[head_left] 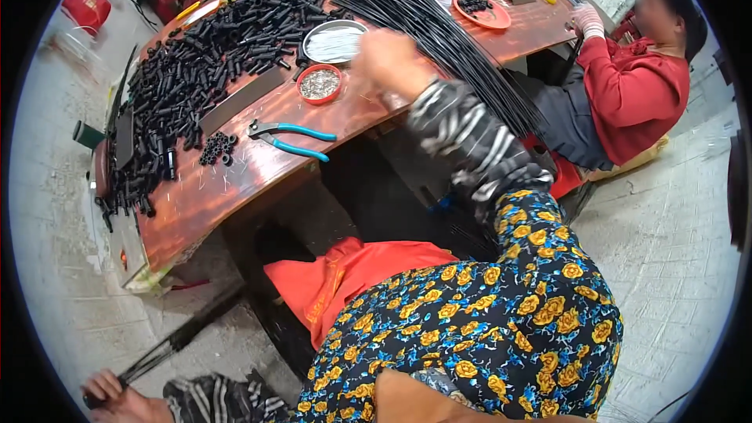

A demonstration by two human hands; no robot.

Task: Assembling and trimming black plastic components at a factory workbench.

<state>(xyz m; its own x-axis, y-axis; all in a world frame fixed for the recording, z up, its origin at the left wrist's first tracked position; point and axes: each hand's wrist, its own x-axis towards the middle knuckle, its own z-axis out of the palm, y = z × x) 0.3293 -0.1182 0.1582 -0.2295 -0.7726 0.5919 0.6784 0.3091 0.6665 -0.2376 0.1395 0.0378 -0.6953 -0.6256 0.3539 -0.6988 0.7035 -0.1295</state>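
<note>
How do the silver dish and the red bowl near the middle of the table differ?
The silver dish is wider; the red bowl is smaller. The dish holds slim white pieces, while the bowl holds tiny silvery bits. The blurred right hand appears at the dish's right edge, whereas the bowl sits nearer the table's front edge. Both are round, open-topped and on the table.

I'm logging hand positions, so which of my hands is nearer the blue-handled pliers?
Right. Your right hand is over the table, beyond the pliers and to their right; your left hand is farther away, off the table, down to their left.
</note>
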